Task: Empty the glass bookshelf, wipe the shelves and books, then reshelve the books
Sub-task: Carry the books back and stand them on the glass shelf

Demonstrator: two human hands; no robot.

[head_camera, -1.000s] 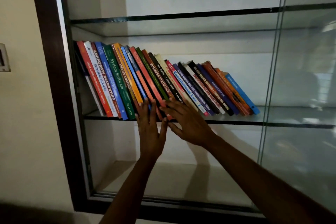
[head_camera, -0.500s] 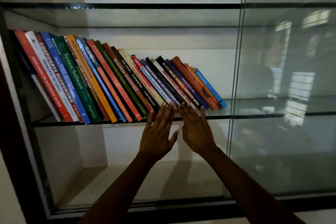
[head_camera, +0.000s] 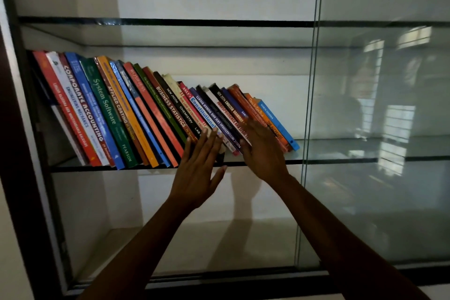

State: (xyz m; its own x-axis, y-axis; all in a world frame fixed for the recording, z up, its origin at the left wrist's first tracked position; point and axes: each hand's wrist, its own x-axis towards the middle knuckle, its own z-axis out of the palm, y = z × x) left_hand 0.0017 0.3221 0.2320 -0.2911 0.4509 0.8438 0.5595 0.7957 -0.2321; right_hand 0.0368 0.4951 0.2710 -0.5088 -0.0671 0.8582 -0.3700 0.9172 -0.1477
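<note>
single head-worn view; close, facing forward, slightly upward at glass bookshelf (head_camera: pixel 170 22); forearms entering from below

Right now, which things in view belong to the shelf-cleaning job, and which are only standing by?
Job: leaning books; glass shelf under them; upper glass shelf; left hand; right hand.
Not job: sliding glass door; wall at left.
</note>
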